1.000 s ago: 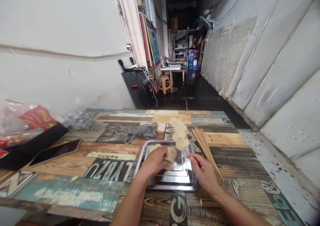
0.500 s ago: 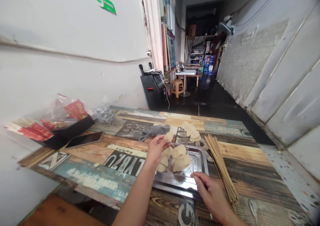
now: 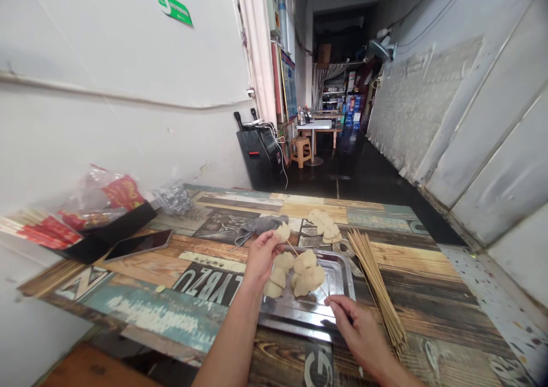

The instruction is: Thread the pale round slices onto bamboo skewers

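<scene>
My right hand (image 3: 353,318) pinches the lower end of a thin bamboo skewer (image 3: 324,291) over the near right side of a metal tray (image 3: 349,278). Several pale, thin slices (image 3: 309,275) of some food are threaded on that skewer. My left hand (image 3: 262,258), fingers closed, grips another pale slice (image 3: 282,232) at the skewer's far tip. More pale slices (image 3: 274,284) lie on the tray at the left, partly behind my left hand. Beyond the tray, a row of similar slices (image 3: 323,224) rests on the wooden table (image 3: 428,284). What kind of food it is, I cannot tell.
A bundle of bamboo skewers (image 3: 377,284) lies right of the tray. Behind my left hand is a grey cloth (image 3: 259,227). To the left are a phone (image 3: 139,245) and a black box (image 3: 115,227) with packets and wrapped chopsticks. A black speaker (image 3: 261,156) stands past the table.
The view has shifted slightly, so the surroundings sit a little further left. Both hands keep their grips, with hardly any movement over the tray.
</scene>
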{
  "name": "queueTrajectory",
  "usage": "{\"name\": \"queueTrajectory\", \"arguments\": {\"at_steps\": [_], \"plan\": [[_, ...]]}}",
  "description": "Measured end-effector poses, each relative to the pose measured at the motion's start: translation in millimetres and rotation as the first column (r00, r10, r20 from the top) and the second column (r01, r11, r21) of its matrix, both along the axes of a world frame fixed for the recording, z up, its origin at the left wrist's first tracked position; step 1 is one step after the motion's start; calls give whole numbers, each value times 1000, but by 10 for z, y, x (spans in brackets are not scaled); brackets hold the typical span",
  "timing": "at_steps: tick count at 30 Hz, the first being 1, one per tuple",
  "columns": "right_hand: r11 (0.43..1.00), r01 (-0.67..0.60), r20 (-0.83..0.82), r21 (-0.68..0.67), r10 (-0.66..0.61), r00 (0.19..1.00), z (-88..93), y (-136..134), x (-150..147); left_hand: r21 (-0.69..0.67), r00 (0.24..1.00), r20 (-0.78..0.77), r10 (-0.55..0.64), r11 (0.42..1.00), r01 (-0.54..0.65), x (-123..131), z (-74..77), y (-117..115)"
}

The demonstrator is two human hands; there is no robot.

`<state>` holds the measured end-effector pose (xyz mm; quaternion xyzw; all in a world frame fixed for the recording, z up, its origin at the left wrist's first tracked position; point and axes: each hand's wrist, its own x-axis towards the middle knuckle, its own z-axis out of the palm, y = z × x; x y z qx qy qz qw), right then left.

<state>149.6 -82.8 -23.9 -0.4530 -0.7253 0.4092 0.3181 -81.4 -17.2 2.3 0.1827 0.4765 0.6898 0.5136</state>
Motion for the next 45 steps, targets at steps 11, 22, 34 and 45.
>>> {"name": "queueTrajectory", "arguments": {"at_steps": [11, 22, 34, 45], "plan": [[1000, 3, 8, 2, -3, 1000, 4, -9, 8, 18, 1000, -20, 14, 1000, -14, -11, -5, 12], [1000, 10, 4, 17, -10, 1000, 26, -14, -2, 25, 999, -37, 23, 999, -22, -41, -38, 19], [999, 20, -19, 28, -19, 1000, 28, -21, 2, 16, 999, -22, 46, 999, -46, -41, -25, 19], [1000, 11, -9, 14, -11, 1000, 41, -24, -11, 22, 999, -52, 16, 1000, -15, -17, 8, 8]]}}
